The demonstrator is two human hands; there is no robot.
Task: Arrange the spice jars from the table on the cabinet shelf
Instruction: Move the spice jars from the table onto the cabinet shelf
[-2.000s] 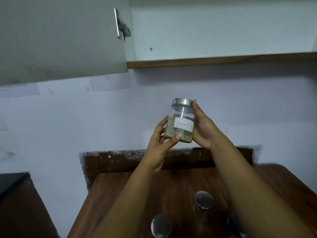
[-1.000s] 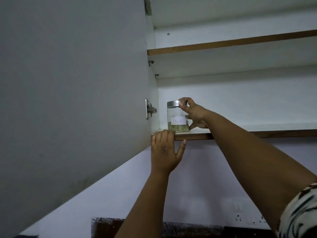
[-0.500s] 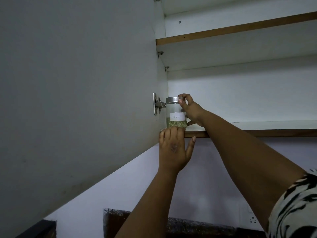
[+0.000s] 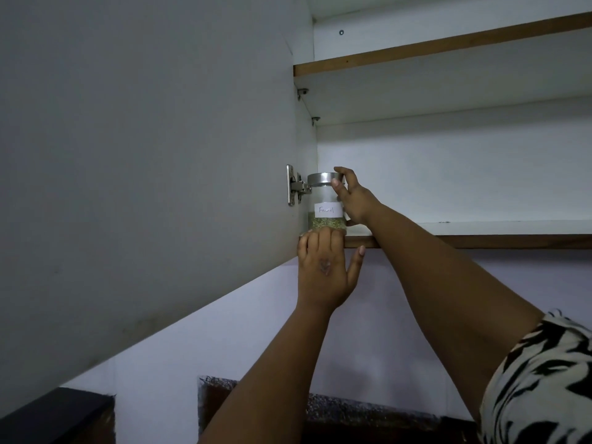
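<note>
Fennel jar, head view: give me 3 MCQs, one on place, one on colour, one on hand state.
1. Where does the fennel jar stand?
A. lower shelf, far left, beside the door hinge
B. upper shelf, middle
C. on the table

2. What colour is the jar's lid?
A. red
B. silver
C. black

3. What is the right hand doing?
A. hanging idle
B. gripping the jar near its lid
C. pulling the hinge

Key:
1 A: its base sits on the lower shelf, next to the hinge.
2 B: the lid is shiny metal.
3 B: its fingers curl round the lid, while the left hand rests on the shelf edge.
</note>
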